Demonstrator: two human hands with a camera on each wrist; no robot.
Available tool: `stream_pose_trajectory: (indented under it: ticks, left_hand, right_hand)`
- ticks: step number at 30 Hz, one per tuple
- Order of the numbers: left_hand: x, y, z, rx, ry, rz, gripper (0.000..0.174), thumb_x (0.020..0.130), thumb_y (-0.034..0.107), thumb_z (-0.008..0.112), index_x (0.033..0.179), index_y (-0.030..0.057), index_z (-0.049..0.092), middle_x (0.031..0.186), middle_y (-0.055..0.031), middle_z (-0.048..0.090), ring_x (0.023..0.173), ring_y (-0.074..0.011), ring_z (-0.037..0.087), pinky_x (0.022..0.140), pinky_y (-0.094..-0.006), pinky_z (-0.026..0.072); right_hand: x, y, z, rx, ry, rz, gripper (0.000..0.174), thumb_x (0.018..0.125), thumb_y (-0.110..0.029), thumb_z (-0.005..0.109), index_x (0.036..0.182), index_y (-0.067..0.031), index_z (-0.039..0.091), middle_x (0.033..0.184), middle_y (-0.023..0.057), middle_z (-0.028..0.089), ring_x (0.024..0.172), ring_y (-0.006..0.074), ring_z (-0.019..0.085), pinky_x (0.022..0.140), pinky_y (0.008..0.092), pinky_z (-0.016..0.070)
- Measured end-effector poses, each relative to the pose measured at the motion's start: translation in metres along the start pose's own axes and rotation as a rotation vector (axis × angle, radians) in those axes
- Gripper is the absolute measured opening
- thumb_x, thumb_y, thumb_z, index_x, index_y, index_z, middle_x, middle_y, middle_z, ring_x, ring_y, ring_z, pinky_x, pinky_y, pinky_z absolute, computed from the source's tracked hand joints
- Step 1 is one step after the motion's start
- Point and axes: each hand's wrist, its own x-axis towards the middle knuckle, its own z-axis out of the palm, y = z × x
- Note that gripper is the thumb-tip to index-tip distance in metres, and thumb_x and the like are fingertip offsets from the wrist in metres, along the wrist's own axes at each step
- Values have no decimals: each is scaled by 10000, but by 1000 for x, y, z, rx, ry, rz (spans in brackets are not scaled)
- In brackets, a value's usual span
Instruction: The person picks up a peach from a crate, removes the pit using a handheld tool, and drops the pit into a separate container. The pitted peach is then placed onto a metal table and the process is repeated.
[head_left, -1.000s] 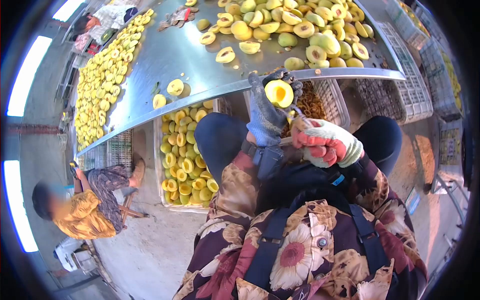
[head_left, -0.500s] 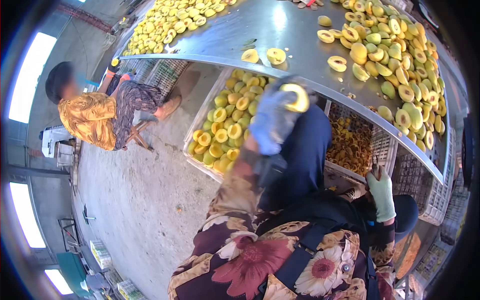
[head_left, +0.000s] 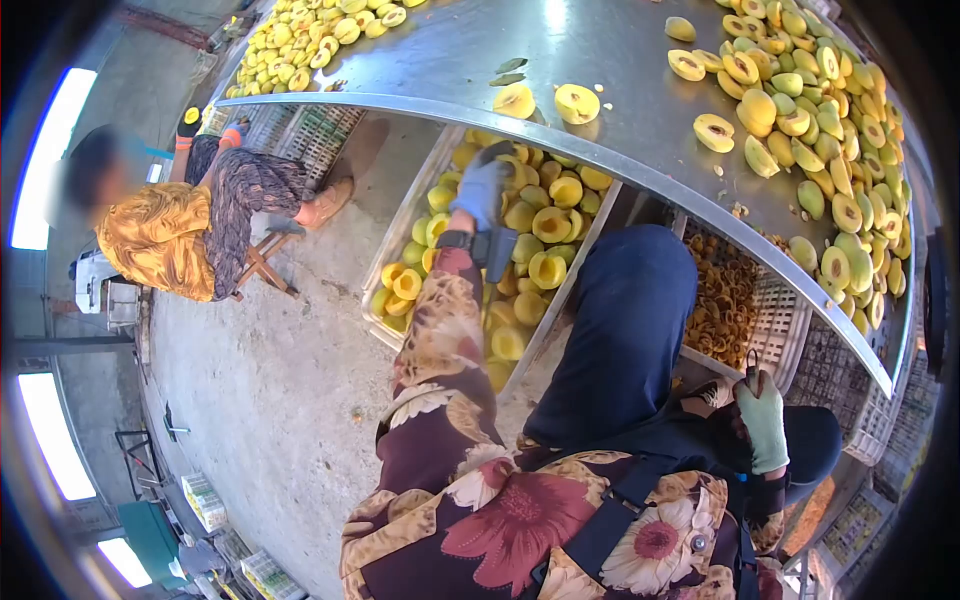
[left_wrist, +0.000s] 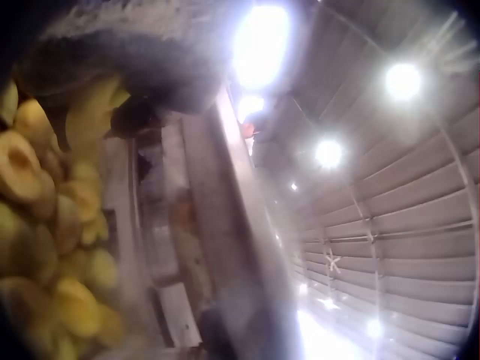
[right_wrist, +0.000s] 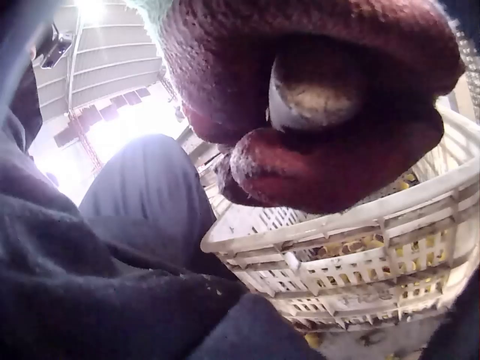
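My left hand [head_left: 485, 190], in a blue-grey glove with dark fingers, is blurred over a white crate [head_left: 372, 305] of hollowed yellow peach halves [head_left: 551, 225]. In the left wrist view a blurred yellow peach half [left_wrist: 90, 116] shows right under the glove; I cannot tell whether the fingers grip it. Low at the right, my right hand [head_left: 762, 420], in a pale glove with red fingers, grips a pitting tool [head_left: 752, 358] with a thin looped tip. Its round handle end [right_wrist: 315, 94] pokes out between the curled fingers in the right wrist view.
A metal table [head_left: 620, 60] bears uncut-out peach halves [head_left: 800, 120] at right and a yellow heap [head_left: 300, 40] at left. Below it stands a crate [head_left: 790, 325] of brown scraps [head_left: 725, 290]. My knee [head_left: 640, 290] lies between the crates. Another person [head_left: 160, 230] sits at left.
The left hand carried a hollowed peach half leftward from over my lap to above the crate of halves. My right hand parted from it and moved down right. The head view turned left.
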Motion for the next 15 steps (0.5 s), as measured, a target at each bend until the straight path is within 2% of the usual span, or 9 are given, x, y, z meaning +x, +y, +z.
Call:
stream_pose_trajectory:
  ticks: [1,4,5,7,13,15]
  left_hand:
    - [6,4,19,-329,-27,-274,367,795,165,616,1147,80,673,1168,-176,645,1152,-336,573,989,-383,473]
    - [3,1,51,465,48,-40,379,816,200,613,1187,152,678,1165,-180,643,1105,-329,591,956,-414,481]
    - [3,0,55,541,26,-75,370,821,204,608,1182,163,680,1165,-178,643,1097,-328,594,956,-421,478]
    - [-4,39,45,697,-17,-147,353,830,212,598,1172,185,685,1164,-174,643,1082,-326,601,955,-434,473]
    - [19,29,45,713,-8,-38,296,864,253,579,1106,122,689,1130,-173,664,1088,-353,603,935,-449,480]
    - [37,35,49,658,-50,-82,302,878,259,561,1102,98,685,1131,-177,667,1083,-363,608,922,-462,480]
  right_hand:
    - [0,-1,1,-13,-5,-3,138,917,-171,557,952,-61,482,611,46,515,400,127,485,356,280,369]
    - [0,-2,3,-54,-8,-28,155,919,-178,564,967,-48,494,621,50,528,409,137,509,364,284,382]
    - [0,-1,4,-66,-1,-45,161,919,-180,565,973,-44,499,624,53,534,412,141,518,367,286,387]
    - [0,1,4,-81,2,-62,170,919,-182,568,982,-37,507,630,60,544,421,150,537,373,291,397]
    - [3,8,4,-119,4,-111,187,921,-184,579,986,-22,513,644,86,562,445,171,576,389,308,423]
    - [3,10,3,-119,-7,-103,190,923,-184,579,990,-18,513,649,93,563,450,174,584,396,310,433]
